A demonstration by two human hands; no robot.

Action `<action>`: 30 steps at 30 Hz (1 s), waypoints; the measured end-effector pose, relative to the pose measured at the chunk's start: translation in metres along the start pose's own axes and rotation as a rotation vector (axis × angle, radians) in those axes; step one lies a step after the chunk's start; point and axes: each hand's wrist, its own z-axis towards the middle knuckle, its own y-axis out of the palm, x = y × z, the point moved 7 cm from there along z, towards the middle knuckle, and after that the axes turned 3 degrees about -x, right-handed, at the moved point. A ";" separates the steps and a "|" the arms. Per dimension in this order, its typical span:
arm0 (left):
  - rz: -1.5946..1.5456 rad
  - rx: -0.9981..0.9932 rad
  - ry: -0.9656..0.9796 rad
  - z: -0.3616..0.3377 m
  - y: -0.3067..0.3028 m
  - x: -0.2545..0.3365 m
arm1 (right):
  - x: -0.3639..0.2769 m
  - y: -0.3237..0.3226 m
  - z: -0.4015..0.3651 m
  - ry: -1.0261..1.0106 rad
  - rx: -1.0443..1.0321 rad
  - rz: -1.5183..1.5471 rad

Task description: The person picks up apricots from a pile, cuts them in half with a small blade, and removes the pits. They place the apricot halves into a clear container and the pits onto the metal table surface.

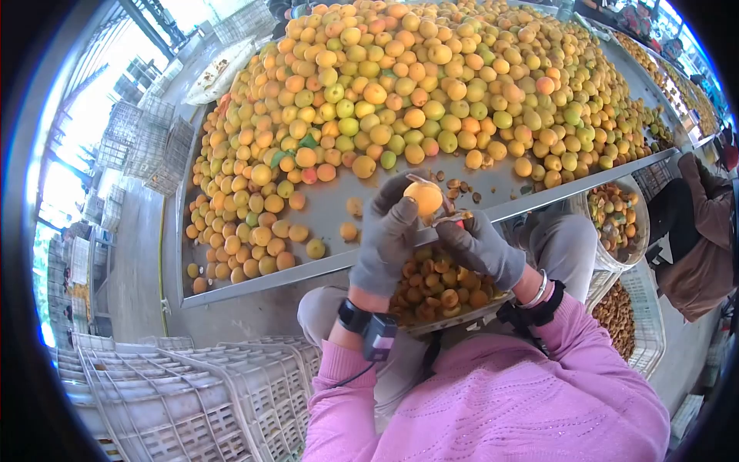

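My left hand (385, 239), in a grey glove, is closed around an orange apricot (424, 199) above the table's near edge. Close beside it, my right hand (479, 248), also gloved, is closed on a small object with a red part (460, 223); the fingers hide most of it, so its kind cannot be made out. Right fingertips are at the apricot's lower side. Below both hands, a container of halved apricots (443, 286) sits at my lap. A big heap of whole apricots (431, 85) covers much of the metal table (323, 266).
Dark pits and scraps (459, 187) lie on the table beyond my hands. At right stand a bucket of apricot scraps (613, 219) and a crate of brown pits (618, 319). White plastic crates (177, 393) are stacked at lower left. Another person (697, 239) sits at right.
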 end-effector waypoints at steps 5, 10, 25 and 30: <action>-0.296 0.124 0.028 -0.004 0.009 -0.016 | -0.014 0.008 0.007 -0.130 0.139 0.076; 0.001 -0.063 -0.056 0.002 -0.005 0.009 | -0.021 -0.016 0.000 0.083 -0.085 -0.106; 0.972 0.145 0.307 0.002 0.018 -0.006 | -0.020 -0.039 0.026 -0.294 0.569 0.070; 1.087 0.185 0.175 -0.005 0.024 -0.007 | -0.029 -0.028 0.025 -0.203 0.635 0.037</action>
